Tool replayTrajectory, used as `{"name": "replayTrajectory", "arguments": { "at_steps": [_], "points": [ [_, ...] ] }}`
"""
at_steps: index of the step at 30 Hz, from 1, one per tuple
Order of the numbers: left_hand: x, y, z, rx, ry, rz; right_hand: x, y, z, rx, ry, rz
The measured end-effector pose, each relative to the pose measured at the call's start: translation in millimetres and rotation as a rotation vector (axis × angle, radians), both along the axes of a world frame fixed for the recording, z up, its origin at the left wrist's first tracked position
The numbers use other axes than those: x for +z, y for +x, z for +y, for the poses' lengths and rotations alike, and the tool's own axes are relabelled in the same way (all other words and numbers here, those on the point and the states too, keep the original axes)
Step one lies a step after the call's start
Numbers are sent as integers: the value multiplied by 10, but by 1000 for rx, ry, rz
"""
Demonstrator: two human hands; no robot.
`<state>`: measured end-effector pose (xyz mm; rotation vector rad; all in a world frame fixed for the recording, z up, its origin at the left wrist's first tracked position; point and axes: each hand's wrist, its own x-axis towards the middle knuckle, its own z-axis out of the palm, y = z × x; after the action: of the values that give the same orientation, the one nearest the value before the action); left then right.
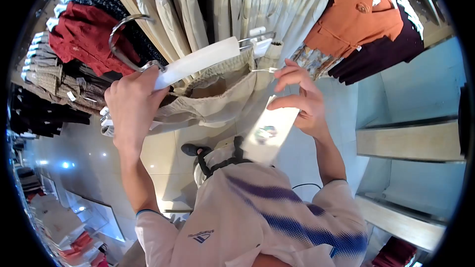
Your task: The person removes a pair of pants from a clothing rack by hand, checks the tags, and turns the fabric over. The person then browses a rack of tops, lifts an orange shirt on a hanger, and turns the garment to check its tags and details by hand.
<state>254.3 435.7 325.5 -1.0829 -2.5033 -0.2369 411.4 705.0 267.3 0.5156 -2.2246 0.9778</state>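
My left hand [132, 103] is closed around one end of a white hanger [200, 63], close to its metal hook ring. From the hanger's clips hangs a beige pair of trousers or similar garment [232, 96] with a gathered elastic waist, its opening facing up. My right hand [308, 104] is at the garment's right side, thumb and fingers curled at the upper edge of a white hang tag [272, 131]. The tag's print is blurred. A thin white tie [264, 70] runs from the waistband to my right fingertips.
Beige trousers [242, 10] hang in a row ahead. Red clothes [94, 37] hang to the left, orange ones [361, 15] to the right. Pale shelves with a wooden edge [410, 141] stand at right. Folded clothes [62, 222] lie at lower left.
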Motion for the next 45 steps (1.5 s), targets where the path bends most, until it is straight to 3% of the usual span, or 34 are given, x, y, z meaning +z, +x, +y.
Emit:
{"name": "replayTrajectory", "arguments": {
  "at_steps": [4, 6, 9, 12, 14, 15, 20, 22, 24, 29, 35, 45],
  "points": [
    [56, 17, -24, -16, -5, -15, -88, 39, 54, -167, -82, 80],
    [68, 52, -21, 14, 33, -10, -256, 35, 116, -3, -316, -21],
    [69, 37, 9, -10, 67, -36, -278, 78, 146, 41, -431, -147],
    [70, 26, 46, -14, 70, -36, -254, 54, 78, 262, -605, -244],
    [56, 19, 52, -15, 73, -34, -213, 59, -28, 547, -1025, -391],
    [45, 8, 53, -22, 71, -38, -249, 37, -47, 596, -1060, -412],
    [-4, 12, 103, -21, 31, -71, -340, 51, -72, 750, -1097, -487],
    [-31, 31, 128, -45, 12, -65, -225, 110, -136, 442, -1064, -575],
    [-41, 53, 140, -34, 3, -78, -246, 96, -156, 417, -1138, -614],
    [-53, 77, 133, -8, -24, -96, -119, 160, -251, 145, -872, -519],
    [-50, 86, 150, 2, -17, -103, -100, 157, -305, 133, -780, -485],
    [-69, 81, 213, 9, 7, -132, -26, -17, -409, 277, -892, -454]
  ]
}}
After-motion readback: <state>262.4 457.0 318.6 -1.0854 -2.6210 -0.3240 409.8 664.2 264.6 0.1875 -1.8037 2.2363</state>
